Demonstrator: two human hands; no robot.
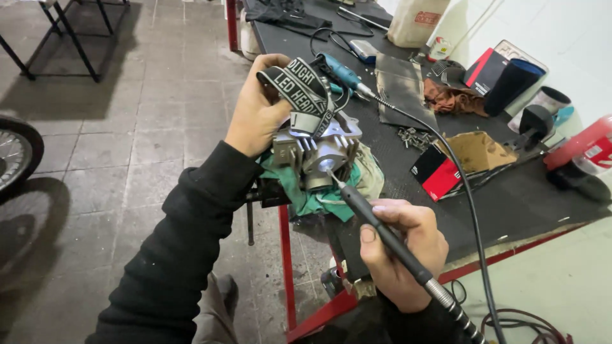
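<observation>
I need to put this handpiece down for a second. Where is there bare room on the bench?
The bench mat is bare right of the red-black box, below the cardboard, out to the red edge. A narrower strip lies between the metal part and the screws. The back, around the rag and cups, is crowded.

Two hands are seen: one left hand (pixel 255 111) and one right hand (pixel 398 251). One grey metal engine part (pixel 319 150) is counted, one headlamp strap (pixel 299 86), one green rag (pixel 306 191), one pen-shaped grinding handpiece (pixel 382 232), one blue rotary tool (pixel 338 71) and one wheel (pixel 16 156).
</observation>
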